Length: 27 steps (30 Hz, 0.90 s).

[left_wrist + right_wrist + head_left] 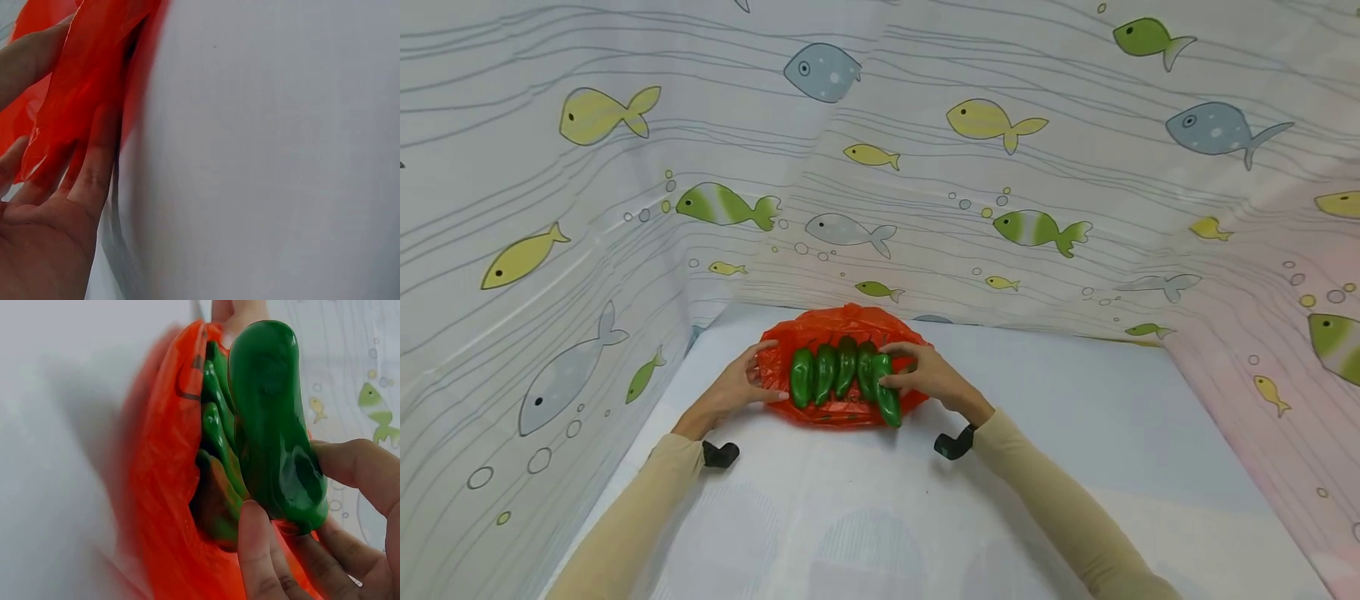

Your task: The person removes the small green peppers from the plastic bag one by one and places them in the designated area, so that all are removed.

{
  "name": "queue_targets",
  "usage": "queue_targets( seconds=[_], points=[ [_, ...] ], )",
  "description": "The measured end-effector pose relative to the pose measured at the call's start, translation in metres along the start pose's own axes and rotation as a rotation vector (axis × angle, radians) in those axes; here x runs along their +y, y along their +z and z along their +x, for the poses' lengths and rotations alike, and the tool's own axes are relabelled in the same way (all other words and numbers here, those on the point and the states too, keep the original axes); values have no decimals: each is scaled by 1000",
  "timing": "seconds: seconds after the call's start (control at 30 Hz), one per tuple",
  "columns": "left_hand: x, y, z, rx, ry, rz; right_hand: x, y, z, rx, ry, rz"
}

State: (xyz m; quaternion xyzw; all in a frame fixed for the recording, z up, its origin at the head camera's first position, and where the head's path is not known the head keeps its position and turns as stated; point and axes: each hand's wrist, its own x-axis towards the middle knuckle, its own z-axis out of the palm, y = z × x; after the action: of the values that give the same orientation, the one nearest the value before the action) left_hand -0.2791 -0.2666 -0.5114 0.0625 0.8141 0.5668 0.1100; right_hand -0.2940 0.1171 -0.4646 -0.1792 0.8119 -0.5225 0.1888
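Note:
A red plastic bag (842, 417) lies at the far side of the table, its mouth spread around several glossy green peppers (824, 371) set in a row. At its left end is my left hand (737, 383), thumb and fingers curved about the plastic edge. In the left wrist view, some of those fingers show through the red film (94, 69). My right hand (928, 375) pinches one green pepper (265, 406) between thumb and fingers at the bag's right end. That pepper is tilted over the bag, its lower tip reaching past the front rim; the others sit lower behind it.
A white table surface (842, 500) extends in front of the bag. Cloth walls (910, 192) printed with fish stand behind and on both sides. Small black devices (721, 454) are worn at both wrists.

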Motion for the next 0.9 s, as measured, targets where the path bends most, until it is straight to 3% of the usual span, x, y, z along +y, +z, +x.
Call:
queue_targets(
  seconds=[0.43, 0.9],
  points=[
    [1, 2, 0, -11, 11, 9, 3, -26, -23, 90, -29, -58],
    [2, 3, 1, -7, -5, 1, 14, -54, -40, 171, -53, -30]
  ],
)
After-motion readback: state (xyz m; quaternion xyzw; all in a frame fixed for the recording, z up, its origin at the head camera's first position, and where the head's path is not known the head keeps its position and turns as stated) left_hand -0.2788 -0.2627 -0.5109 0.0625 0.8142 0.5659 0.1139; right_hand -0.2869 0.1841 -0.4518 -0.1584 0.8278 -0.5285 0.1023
